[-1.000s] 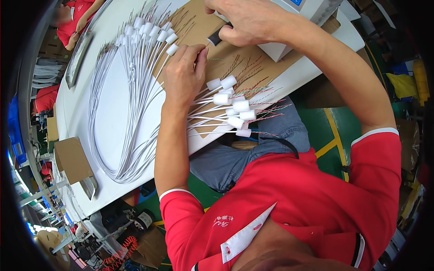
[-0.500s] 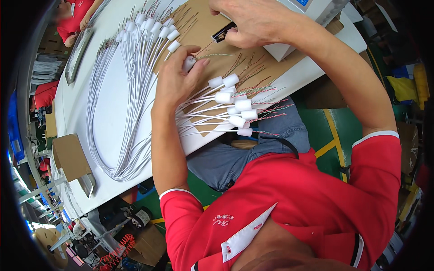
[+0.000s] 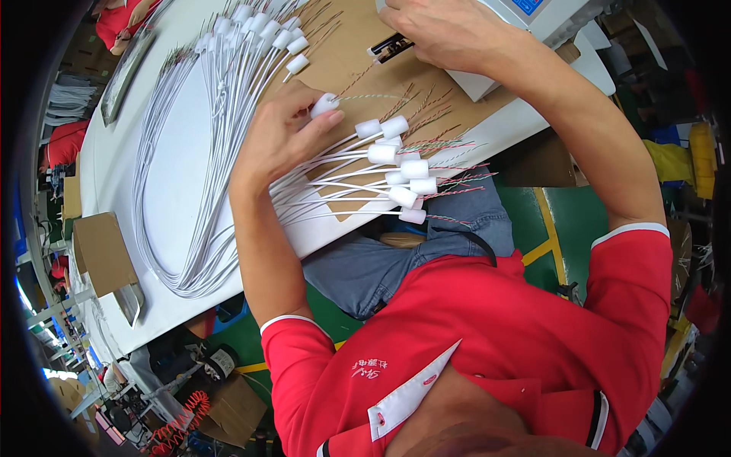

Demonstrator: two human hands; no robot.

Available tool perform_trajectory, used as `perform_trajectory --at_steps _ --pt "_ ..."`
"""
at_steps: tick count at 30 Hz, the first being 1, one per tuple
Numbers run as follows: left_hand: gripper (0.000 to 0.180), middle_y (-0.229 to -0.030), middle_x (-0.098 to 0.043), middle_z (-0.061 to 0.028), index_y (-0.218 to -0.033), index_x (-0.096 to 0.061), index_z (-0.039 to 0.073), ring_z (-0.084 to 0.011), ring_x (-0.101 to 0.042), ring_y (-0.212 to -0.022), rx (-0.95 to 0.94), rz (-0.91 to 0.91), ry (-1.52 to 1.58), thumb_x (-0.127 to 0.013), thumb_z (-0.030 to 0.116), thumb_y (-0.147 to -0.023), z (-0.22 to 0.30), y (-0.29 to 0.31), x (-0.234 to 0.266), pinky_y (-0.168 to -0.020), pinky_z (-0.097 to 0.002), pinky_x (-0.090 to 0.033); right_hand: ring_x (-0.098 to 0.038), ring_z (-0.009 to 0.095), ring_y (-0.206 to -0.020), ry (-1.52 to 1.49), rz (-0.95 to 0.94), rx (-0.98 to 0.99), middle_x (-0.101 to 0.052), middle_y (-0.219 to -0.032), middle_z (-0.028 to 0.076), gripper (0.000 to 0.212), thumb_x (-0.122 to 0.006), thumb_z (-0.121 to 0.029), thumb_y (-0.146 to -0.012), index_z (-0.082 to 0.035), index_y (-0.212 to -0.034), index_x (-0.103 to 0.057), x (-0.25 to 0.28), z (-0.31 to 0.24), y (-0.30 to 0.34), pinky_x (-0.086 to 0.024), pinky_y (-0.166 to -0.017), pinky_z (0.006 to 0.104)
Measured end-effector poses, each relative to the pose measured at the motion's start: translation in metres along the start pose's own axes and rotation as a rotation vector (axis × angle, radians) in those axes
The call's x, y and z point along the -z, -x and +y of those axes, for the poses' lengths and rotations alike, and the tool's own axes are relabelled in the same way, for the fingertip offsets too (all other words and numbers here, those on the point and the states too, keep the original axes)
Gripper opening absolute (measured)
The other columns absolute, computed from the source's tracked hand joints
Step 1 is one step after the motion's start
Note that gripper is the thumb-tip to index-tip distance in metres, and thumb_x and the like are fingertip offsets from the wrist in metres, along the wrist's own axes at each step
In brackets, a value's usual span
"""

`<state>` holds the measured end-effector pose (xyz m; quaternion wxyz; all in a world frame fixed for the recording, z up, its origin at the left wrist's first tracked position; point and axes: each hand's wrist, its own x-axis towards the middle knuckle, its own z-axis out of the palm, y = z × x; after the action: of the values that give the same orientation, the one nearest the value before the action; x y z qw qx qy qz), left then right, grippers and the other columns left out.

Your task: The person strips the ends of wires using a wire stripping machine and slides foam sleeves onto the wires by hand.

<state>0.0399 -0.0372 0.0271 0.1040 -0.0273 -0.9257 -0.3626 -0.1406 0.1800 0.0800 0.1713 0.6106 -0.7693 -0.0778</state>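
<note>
My left hand (image 3: 282, 129) is closed around a white cylindrical cap (image 3: 325, 105) at the end of a white cable, thumb and fingers on its sides. From the cap come a red-brown twisted wire pair (image 3: 355, 81) and a green-white one (image 3: 373, 97). Up and to the right, my right hand (image 3: 449, 34) is curled, with a small black tool (image 3: 392, 48) sticking out under its fingers; its exact kind is unclear. The red-brown pair runs up to the tool's tip. Below, several capped cables (image 3: 382, 154) fan out towards my lap, their twisted wires pointing right.
A large bundle of white cables (image 3: 183, 251) with white caps loops across the white table (image 3: 114, 186). Brown cardboard (image 3: 358, 30) lies under my hands. A pale machine with a blue screen (image 3: 527, 6) stands beyond my right forearm. Another person's red sleeve (image 3: 114, 23) shows at upper left.
My right hand has shifted slightly up, and the black tool has tilted and moved a little right. The cap stays in my left hand, whose wrist has swung left.
</note>
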Motion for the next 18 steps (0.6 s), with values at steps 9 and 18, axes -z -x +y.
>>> perform_trajectory --at_steps 9,18 --pt "0.031 -0.083 -0.062 -0.0024 -0.106 -0.076 -0.001 -0.0110 -0.051 -0.071 -0.035 -0.177 0.231 -0.085 0.018 -0.083 0.005 0.004 0.017 -0.067 -0.0270 -0.043 -0.059 0.032 -0.109 -0.018 -0.016 -0.015 -0.070 -0.095 0.015 0.016 -0.068 -0.012 -0.079 0.000 -0.088 -0.072 0.007 0.001 0.003 -0.039 -0.100 0.0469" --pt "0.035 -0.084 -0.063 -0.0054 -0.107 -0.075 0.000 -0.0145 -0.055 -0.071 -0.003 -0.201 0.210 -0.085 0.024 -0.084 0.006 0.004 -0.005 -0.065 -0.0299 -0.046 -0.069 0.040 -0.091 -0.705 0.140 0.006 -0.071 -0.093 0.019 0.028 -0.067 -0.027 -0.092 -0.001 -0.103 -0.070 0.021 -0.029 0.019 -0.054 -0.081 0.0493"
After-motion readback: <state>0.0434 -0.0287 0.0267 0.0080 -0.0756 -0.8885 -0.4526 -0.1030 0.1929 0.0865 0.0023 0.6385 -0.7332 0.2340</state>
